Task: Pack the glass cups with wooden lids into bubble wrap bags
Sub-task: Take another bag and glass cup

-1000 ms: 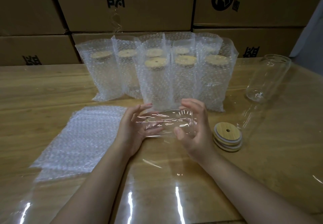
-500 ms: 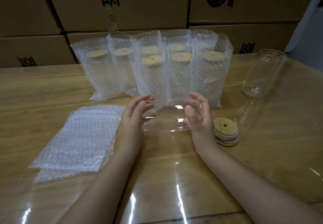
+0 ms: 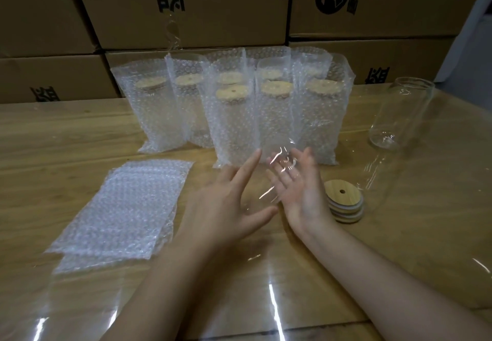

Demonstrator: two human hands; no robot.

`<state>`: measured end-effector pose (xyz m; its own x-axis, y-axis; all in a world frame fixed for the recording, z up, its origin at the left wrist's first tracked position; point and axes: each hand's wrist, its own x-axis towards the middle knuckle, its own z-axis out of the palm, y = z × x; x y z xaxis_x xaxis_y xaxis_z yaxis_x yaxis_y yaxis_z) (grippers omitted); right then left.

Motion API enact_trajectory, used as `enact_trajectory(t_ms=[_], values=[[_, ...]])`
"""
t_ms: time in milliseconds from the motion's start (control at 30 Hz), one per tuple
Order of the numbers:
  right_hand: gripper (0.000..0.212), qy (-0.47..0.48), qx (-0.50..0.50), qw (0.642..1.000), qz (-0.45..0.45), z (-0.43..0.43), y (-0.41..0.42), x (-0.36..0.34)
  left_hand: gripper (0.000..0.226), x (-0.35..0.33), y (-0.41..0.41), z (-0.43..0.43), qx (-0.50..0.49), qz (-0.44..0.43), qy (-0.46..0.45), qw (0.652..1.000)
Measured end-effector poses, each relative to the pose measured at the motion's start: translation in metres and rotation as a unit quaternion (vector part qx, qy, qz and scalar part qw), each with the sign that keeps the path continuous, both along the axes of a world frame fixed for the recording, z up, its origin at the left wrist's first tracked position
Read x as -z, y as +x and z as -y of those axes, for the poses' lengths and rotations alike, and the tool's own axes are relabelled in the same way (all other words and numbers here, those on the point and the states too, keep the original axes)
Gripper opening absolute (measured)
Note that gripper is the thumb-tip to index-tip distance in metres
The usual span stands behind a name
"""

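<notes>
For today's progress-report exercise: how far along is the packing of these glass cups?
Done: a group of lidded cups stands in bubble wrap bags. In hand: left hand and right hand are open, something clear glinting between them. Left: one bare glass cup, stacked wooden lids, flat empty bags.

Across the top of the frame: stacked cardboard boxes (image 3: 191,5), behind the table (image 3: 53,133). At upper centre, on the table, before the boxes: bagged cups (image 3: 231,117), upright in two rows, pressed together. Left of centre, before them: flat pile of bubble wrap bags (image 3: 125,213). At centre: left hand (image 3: 226,207) and right hand (image 3: 300,194), side by side, near the front row. Just right of the right hand: stack of wooden lids (image 3: 343,201). At upper right, apart from the lids: unbagged glass cup (image 3: 399,117), upright
</notes>
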<state>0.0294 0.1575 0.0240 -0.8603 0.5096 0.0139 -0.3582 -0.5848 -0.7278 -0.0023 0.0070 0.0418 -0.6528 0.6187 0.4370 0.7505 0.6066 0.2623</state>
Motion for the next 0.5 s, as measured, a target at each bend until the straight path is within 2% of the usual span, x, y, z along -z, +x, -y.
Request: enact_trajectory(t_ms=[67,100,200,267,300,367,467,500], values=[[0.073,0.026,-0.017,0.999,-0.009,0.005,-0.001,0.000,0.087,-0.001,0.005,-0.005,0.023,0.096,0.087,0.991],[0.068,0.056,-0.023,0.998,-0.013,0.007,-0.001,0.001,0.087,0.000,0.008,-0.010,0.043,0.161,0.146,0.975],[0.051,0.161,-0.035,0.986,-0.019,0.013,0.003,0.004,0.092,0.013,0.011,-0.025,0.101,0.316,0.315,0.889],[0.055,0.215,-0.040,0.975,-0.025,0.012,0.007,0.005,0.087,0.020,0.010,-0.032,0.107,0.373,0.384,0.838],[0.060,0.240,-0.039,0.970,-0.030,0.012,0.008,0.006,0.085,0.023,0.010,-0.034,0.103,0.385,0.401,0.825],[0.065,0.283,-0.035,0.958,-0.036,0.013,0.009,0.008,0.074,0.026,0.010,-0.035,0.094,0.360,0.405,0.835],[0.061,0.303,-0.026,0.952,-0.037,0.016,0.010,0.010,0.057,0.024,0.009,-0.033,0.096,0.192,0.341,0.915],[0.060,0.299,-0.029,0.953,-0.037,0.016,0.010,0.011,0.055,0.024,0.007,-0.032,0.114,0.130,0.318,0.932]])
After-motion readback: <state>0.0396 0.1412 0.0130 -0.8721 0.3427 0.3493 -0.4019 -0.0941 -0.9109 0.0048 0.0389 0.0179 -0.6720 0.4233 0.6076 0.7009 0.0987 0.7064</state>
